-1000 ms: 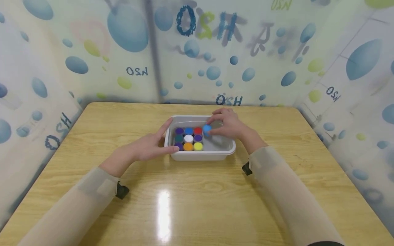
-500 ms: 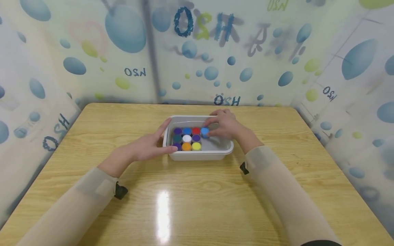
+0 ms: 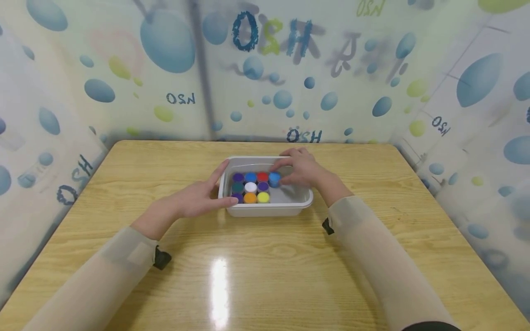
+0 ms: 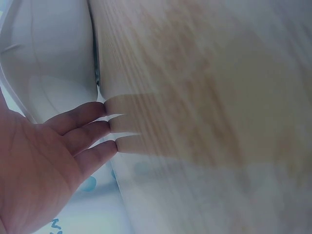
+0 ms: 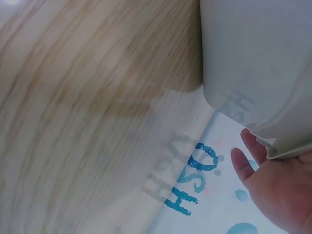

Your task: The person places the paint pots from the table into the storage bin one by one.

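A white plastic tub (image 3: 265, 210) holds small paint pots in rows, with tops in purple, blue, red (image 3: 262, 176), green, white (image 3: 250, 187), orange (image 3: 250, 197) and yellow (image 3: 263, 197). At the back row's right end, beside the red one, stands a light blue paint pot (image 3: 274, 179). My right hand (image 3: 301, 169) reaches over the back rim and pinches that pot between thumb and index finger; its other fingers stay outside the tub. My left hand (image 3: 198, 196) spans the tub's left end, thumb over the front rim, index along the side. Its remaining fingers (image 4: 90, 136) extend straight, tips at the tabletop.
The tub stands on a wood-grain table (image 3: 265, 266), towards its far edge. Walls with painted blue and green drops (image 3: 167, 41) close in the back and both sides. The tub's right part (image 3: 294, 195) shows bare floor beside the pots.
My right hand has lowered the light blue pot down beside the red one in the back row. The left hand stays at the tub's left end. The head view has shifted slightly.
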Available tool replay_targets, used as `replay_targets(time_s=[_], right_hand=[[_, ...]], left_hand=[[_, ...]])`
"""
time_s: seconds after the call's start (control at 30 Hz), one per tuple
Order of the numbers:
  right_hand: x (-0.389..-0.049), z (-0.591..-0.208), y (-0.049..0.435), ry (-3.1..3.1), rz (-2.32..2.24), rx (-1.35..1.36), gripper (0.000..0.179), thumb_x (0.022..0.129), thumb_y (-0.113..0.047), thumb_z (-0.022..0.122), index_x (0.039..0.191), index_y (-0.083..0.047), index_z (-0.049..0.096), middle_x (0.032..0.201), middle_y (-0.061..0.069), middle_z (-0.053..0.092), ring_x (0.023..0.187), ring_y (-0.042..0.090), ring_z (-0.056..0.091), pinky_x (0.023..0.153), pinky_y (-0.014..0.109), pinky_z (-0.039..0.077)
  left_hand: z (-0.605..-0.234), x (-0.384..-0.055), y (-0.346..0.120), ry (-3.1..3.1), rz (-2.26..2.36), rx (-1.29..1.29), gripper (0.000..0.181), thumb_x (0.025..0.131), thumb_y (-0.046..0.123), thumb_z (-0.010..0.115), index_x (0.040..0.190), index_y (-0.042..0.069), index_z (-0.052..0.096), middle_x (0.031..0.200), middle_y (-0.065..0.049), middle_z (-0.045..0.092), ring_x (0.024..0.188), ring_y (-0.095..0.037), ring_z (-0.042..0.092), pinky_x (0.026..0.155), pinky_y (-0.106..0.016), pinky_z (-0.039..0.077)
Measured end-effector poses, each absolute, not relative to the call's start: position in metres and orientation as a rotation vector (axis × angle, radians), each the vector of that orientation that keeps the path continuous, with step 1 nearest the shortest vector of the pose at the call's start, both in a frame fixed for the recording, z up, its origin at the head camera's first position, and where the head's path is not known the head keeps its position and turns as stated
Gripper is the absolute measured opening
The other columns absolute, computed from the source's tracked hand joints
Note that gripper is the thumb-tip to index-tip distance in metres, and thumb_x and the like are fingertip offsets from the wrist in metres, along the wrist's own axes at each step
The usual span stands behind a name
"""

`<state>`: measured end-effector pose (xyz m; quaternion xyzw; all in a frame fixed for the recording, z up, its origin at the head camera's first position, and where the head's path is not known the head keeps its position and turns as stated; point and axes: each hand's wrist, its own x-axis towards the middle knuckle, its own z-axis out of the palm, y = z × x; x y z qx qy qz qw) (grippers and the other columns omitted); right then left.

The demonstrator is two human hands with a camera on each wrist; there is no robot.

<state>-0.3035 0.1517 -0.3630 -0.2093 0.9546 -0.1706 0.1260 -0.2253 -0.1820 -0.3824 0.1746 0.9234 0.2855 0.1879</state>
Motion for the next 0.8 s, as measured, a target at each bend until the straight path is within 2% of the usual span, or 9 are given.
replay_targets(time_s=[0.37, 0.53, 0.67, 0.8], right_hand=[[-0.305, -0.364, 0.150, 2.779, -0.499, -0.605, 0.035, 0.096, -0.033, 0.086, 0.130, -0.040, 0.080, 0.172, 0.006, 0.041, 0.161, 0.039, 0.025, 0.131, 0.068, 0.024], [-0.304, -0.367, 0.154, 2.798, -0.569, -0.659, 0.033, 0.097, -0.037, 0.084, 0.129, -0.039, 0.081, 0.174, 0.006, 0.040, 0.162, 0.039, 0.022, 0.132, 0.069, 0.018], [-0.302, -0.370, 0.161, 2.871, -0.691, -0.761, 0.026, 0.102, -0.039, 0.076, 0.127, -0.032, 0.082, 0.171, 0.008, 0.044, 0.163, 0.038, 0.023, 0.133, 0.068, 0.012], [-0.297, -0.364, 0.173, 2.954, -0.908, -0.795, 0.035, 0.110, -0.039, 0.065, 0.138, -0.020, 0.075, 0.165, 0.011, 0.053, 0.160, 0.037, 0.036, 0.133, 0.066, 0.022]], left_hand=[[-0.382, -0.226, -0.182, 2.597, 0.798, 0.501, 0.118, 0.097, 0.082, 0.061, 0.174, 0.042, -0.019, 0.176, -0.029, 0.034, 0.153, -0.058, 0.046, 0.123, -0.074, 0.038], [-0.383, -0.226, -0.183, 2.603, 0.807, 0.506, 0.118, 0.097, 0.081, 0.061, 0.174, 0.042, -0.019, 0.176, -0.029, 0.033, 0.153, -0.058, 0.046, 0.123, -0.075, 0.038], [-0.386, -0.225, -0.184, 2.602, 0.839, 0.513, 0.118, 0.097, 0.080, 0.063, 0.173, 0.043, -0.019, 0.176, -0.026, 0.035, 0.155, -0.056, 0.045, 0.125, -0.074, 0.036], [-0.389, -0.222, -0.187, 2.582, 0.937, 0.528, 0.118, 0.101, 0.076, 0.062, 0.172, 0.041, -0.025, 0.174, -0.024, 0.041, 0.156, -0.052, 0.045, 0.129, -0.071, 0.033]])
